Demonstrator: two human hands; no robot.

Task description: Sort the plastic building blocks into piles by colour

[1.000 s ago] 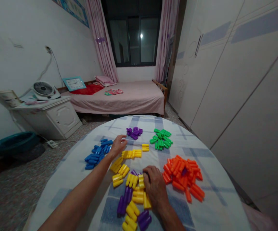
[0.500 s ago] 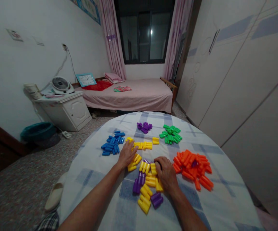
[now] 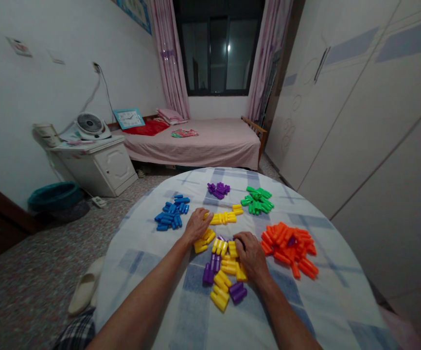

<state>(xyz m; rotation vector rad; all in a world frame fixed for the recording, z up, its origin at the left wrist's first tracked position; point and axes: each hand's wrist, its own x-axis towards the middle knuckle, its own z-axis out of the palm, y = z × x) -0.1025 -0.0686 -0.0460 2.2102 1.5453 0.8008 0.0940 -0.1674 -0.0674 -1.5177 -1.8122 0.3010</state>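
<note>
My left hand (image 3: 198, 225) is closed over the left end of a row of yellow plastic building blocks (image 3: 224, 218), its fingertips hiding part of the row. Just below its wrist lie more loose yellow blocks (image 3: 206, 239). My right hand (image 3: 250, 255) rests on the table with curled fingers, thumb and fingertips against a yellow block (image 3: 233, 249) at the edge of a mixed pile. Several yellow and purple blocks (image 3: 208, 273) make up that pile between my forearms. A short yellow piece (image 3: 237, 209) lies at the far right end of the row.
Around the round cloth-covered table (image 3: 141, 287) are a blue heap (image 3: 171, 214), a small purple heap (image 3: 218, 189), a green heap (image 3: 257, 200) and a large orange heap (image 3: 289, 247) with a purple piece in it. Beyond stands a bed (image 3: 210, 146); a wardrobe (image 3: 356, 146) is at right.
My left hand has slid to the right, and the yellow row has shifted right with it, closer to the short yellow piece. My right hand stays by the mixed pile.
</note>
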